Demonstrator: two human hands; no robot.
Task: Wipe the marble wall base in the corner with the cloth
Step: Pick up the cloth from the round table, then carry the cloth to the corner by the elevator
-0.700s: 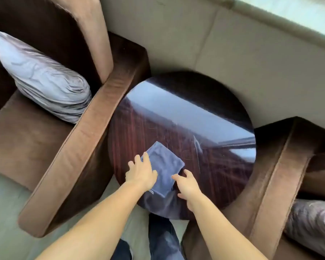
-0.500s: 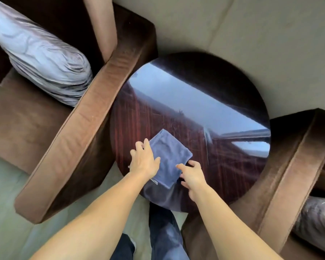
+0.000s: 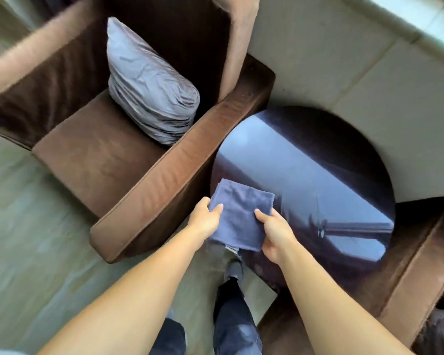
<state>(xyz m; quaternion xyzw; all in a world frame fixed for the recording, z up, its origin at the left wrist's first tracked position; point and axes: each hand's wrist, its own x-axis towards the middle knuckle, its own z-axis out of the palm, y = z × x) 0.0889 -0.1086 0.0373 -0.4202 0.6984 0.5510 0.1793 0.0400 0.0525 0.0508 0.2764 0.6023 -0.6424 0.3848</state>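
A folded blue cloth (image 3: 238,213) is held between both hands just above the near edge of a round glossy dark table (image 3: 318,180). My left hand (image 3: 206,220) pinches the cloth's left edge, thumb on top. My right hand (image 3: 274,233) grips its right lower corner, thumb on top. The beige marble wall base (image 3: 356,73) runs behind the table, from the upper middle to the right edge.
A brown armchair (image 3: 139,175) with a grey cushion (image 3: 149,90) stands left of the table. A second brown armchair (image 3: 415,265) stands at the right. Pale green floor (image 3: 36,239) lies at the lower left; my legs and shoe (image 3: 232,270) are below the cloth.
Both hands have closed on the cloth and lifted it off the table toward me. My view has swung left, showing more of the left armchair and floor.
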